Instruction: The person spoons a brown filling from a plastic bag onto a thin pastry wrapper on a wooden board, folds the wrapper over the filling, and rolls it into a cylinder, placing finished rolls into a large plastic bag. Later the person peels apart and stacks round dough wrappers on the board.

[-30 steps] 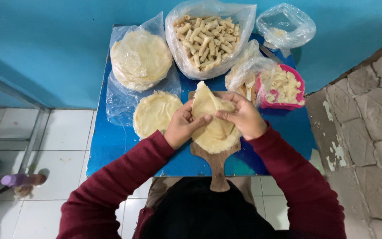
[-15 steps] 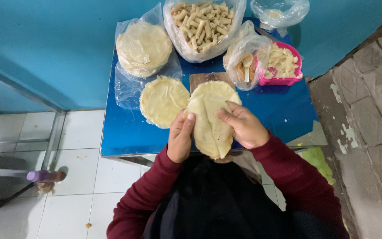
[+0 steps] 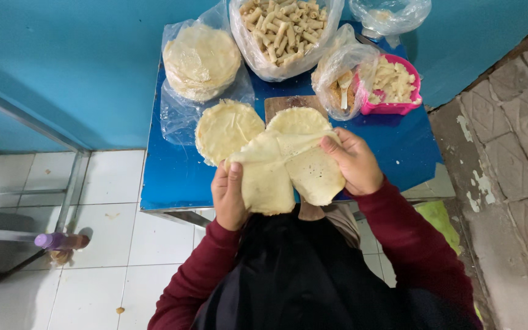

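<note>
Pale wrappers (image 3: 288,168) hang between both hands, left (image 3: 228,195) and right (image 3: 354,160), each pinching one.

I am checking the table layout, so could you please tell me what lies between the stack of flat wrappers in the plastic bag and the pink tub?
In the head view, between the stack of wrappers and the pink tub sit a big bag of rolled sticks and a smaller bag with a spoon.
</note>
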`<action>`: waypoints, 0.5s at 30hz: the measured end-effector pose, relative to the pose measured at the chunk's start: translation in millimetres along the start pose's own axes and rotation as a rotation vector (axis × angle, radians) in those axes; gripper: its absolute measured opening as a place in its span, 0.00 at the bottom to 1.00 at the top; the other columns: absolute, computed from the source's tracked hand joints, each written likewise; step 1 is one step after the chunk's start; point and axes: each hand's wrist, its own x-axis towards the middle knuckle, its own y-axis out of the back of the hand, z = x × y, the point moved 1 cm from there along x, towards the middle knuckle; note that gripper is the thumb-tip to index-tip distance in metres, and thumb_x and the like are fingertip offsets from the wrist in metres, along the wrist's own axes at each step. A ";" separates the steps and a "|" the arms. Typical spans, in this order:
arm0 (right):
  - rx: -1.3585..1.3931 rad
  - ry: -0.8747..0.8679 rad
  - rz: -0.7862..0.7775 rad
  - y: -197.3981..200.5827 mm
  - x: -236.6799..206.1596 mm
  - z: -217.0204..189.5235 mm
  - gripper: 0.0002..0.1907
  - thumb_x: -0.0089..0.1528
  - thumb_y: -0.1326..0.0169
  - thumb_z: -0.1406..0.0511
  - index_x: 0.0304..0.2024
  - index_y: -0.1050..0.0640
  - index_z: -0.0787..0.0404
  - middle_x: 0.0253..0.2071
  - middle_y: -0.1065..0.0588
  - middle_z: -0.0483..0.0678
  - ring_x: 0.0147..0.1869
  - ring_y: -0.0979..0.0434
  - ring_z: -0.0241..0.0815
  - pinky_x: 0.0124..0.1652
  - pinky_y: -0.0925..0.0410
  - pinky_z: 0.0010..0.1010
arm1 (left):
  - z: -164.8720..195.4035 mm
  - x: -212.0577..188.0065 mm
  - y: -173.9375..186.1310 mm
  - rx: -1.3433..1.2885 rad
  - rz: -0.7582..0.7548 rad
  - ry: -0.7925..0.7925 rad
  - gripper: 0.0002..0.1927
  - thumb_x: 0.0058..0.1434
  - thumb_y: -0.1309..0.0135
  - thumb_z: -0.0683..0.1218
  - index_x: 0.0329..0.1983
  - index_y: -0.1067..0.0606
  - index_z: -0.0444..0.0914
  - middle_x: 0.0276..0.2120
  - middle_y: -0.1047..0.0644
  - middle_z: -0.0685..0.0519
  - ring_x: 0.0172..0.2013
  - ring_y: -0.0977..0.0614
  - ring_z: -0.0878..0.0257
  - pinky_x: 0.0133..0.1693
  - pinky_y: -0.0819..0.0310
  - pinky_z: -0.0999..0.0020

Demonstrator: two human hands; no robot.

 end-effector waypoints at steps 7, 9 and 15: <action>-0.266 0.060 0.089 26.0 8.8 -44.1 0.12 0.67 0.45 0.63 0.50 0.23 0.63 0.43 0.20 0.42 0.44 0.21 0.31 0.46 0.27 0.26 | 26.8 7.9 26.2 -0.071 0.053 -0.048 0.15 0.77 0.57 0.49 0.55 0.28 0.33 0.47 0.20 0.49 0.44 0.18 0.63 0.46 0.22 0.69; -0.504 0.090 0.090 25.1 15.6 -59.1 0.11 0.68 0.44 0.64 0.49 0.22 0.65 0.40 0.22 0.42 0.42 0.24 0.29 0.43 0.29 0.26 | 32.8 11.9 37.2 -0.062 0.096 -0.055 0.15 0.77 0.57 0.49 0.58 0.28 0.34 0.47 0.21 0.50 0.43 0.19 0.65 0.46 0.22 0.71; -0.804 0.179 -0.066 -1.9 41.5 -80.2 0.10 0.70 0.44 0.64 0.44 0.21 0.66 0.32 0.25 0.42 0.34 0.29 0.28 0.34 0.32 0.26 | 33.4 20.4 50.6 -0.035 0.105 -0.120 0.15 0.79 0.56 0.50 0.59 0.28 0.36 0.45 0.22 0.52 0.41 0.20 0.67 0.43 0.24 0.73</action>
